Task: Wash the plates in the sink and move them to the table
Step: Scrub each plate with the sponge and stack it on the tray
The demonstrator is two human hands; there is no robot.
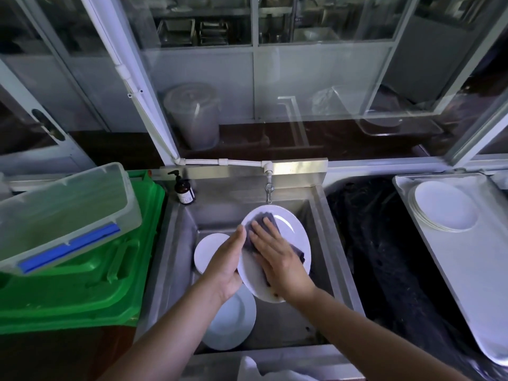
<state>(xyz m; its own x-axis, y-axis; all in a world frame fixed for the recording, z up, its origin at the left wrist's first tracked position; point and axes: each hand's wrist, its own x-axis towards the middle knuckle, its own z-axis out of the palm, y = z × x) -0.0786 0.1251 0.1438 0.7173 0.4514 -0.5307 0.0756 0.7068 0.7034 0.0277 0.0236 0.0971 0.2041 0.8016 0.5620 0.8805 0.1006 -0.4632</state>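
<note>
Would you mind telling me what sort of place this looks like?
Probably a commercial kitchen's dishwashing area: a deep steel sink, a stack of plates on a tray, and steel pans shelved behind glass.

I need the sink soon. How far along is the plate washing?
Done: a stack of plates sits on the tray at right. In hand: the left hand holds a plate over the sink while the right hand presses a cloth on it. Left: two plates in the sink.

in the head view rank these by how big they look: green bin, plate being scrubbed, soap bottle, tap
1. green bin
2. plate being scrubbed, held nearer the camera than the rest, so it may look oversized
3. soap bottle
4. tap, close to the bottle in size
</note>
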